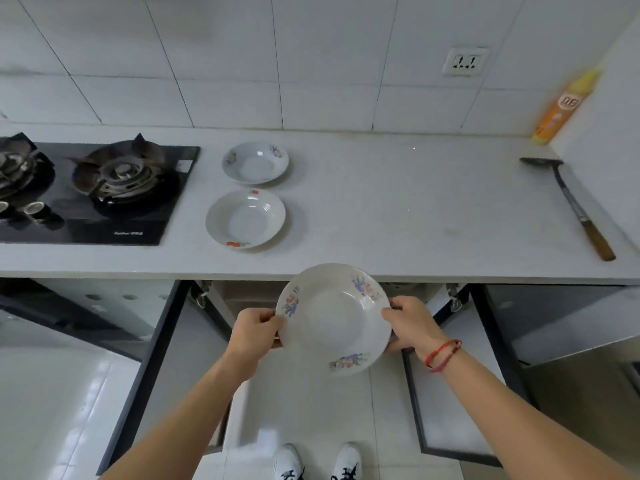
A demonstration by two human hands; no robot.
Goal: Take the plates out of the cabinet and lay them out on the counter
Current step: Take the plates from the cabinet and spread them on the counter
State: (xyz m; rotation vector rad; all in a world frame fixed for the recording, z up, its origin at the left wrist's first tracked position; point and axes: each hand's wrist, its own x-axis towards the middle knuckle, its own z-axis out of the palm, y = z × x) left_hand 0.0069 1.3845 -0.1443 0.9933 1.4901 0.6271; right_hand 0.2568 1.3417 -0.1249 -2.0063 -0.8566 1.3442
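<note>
I hold a white plate with blue and pink flowers point(334, 320) in both hands, in front of the counter's front edge and above the open cabinet point(221, 299). My left hand point(254, 332) grips its left rim. On the right rim sits my right hand point(412, 323), with a red string around the wrist. Two plates lie on the white counter point(415, 209) beside the stove: a flowered plate point(255, 162) at the back and a plate with red marks point(246, 218) nearer to me.
A black gas stove point(93, 192) takes the counter's left part. A metal spatula with a wooden handle point(571, 206) lies at the right, an orange bottle point(564, 109) in the back right corner. Both cabinet doors point(145, 358) point(446, 403) stand open at my legs.
</note>
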